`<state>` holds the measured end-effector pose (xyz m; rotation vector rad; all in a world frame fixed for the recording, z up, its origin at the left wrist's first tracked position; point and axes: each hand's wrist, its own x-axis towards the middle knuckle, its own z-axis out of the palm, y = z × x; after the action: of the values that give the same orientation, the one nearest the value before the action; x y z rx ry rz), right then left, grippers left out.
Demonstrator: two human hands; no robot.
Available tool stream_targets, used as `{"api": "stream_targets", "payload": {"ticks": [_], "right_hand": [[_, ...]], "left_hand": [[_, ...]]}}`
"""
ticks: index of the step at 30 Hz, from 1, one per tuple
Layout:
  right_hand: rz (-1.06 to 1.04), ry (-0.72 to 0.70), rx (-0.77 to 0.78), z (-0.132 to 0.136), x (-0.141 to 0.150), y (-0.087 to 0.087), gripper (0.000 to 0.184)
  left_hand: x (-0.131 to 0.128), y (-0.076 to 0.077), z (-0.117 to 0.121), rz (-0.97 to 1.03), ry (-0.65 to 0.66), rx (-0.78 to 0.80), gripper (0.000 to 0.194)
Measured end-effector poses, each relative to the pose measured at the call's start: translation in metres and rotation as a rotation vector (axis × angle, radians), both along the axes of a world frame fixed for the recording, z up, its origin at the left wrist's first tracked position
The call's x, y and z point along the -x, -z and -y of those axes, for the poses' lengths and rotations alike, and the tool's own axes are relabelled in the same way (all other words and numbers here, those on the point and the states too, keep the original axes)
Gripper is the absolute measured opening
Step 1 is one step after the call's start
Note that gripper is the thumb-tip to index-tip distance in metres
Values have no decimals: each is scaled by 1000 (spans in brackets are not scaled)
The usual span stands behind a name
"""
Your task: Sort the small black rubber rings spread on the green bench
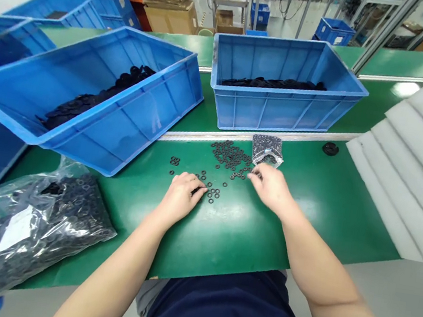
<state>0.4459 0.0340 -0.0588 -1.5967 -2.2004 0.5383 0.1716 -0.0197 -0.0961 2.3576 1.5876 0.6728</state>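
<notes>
Small black rings lie loose on the green table, with a dense pile (231, 154) in the middle and a loose group (213, 194) nearer to me. My left hand (182, 194) rests on the tabletop, its thumb and forefinger drawn together at the edge of that group; what they pinch, if anything, is hidden. Beside the pile, my right hand (273, 188) has its fingertips closed among a few rings, and I cannot make out what is in them. Just beyond it lies a small clear zip bag (267, 147) full of dark small parts, its mouth towards me.
Two blue crates (156, 102) (282, 108) of black parts stand behind the rings. A large clear bag (47, 219) of black rings lies at left. White foam sheets (404, 171) are stacked at right, near a small black coil-like piece (330, 149). Several rings (175, 161) sit apart.
</notes>
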Motion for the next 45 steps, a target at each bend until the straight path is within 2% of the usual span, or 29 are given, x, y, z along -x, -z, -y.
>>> {"api": "stream_targets", "payload": {"ticks": [4,7,9,11,13,16,20,24,31,38,45], "right_hand": [[100,-425,217,34,31,5,7],[194,-532,240,44,45,7,10],[212,-525,242,44,48,7,12],[195,-502,251,41,46,7,14],[151,-470,253,37,41,8,16],[72,-432,221,31,31,9,18],[-16,-429,176,24,20,9,21],[-49,-411,214,18,11,6,27],[-52,-428,246,18,8,7,15],[146,-442,199,28,26,6,12],[365,-375,153,32,38,3,22]], "left_hand": [[-5,0,0,5,-14,2,21],[-7,6,2,25,-133,-87,19],[-11,8,5,77,-220,-176,18],[-17,8,13,157,-230,-223,16],[-25,7,23,209,-140,-196,15],[-36,7,38,181,36,-126,18],[-40,11,45,65,125,-152,25],[-38,11,41,8,130,-122,25],[-33,6,37,15,81,-135,23],[-33,10,34,-22,39,-100,20],[-38,7,35,-81,79,-137,23]]}}
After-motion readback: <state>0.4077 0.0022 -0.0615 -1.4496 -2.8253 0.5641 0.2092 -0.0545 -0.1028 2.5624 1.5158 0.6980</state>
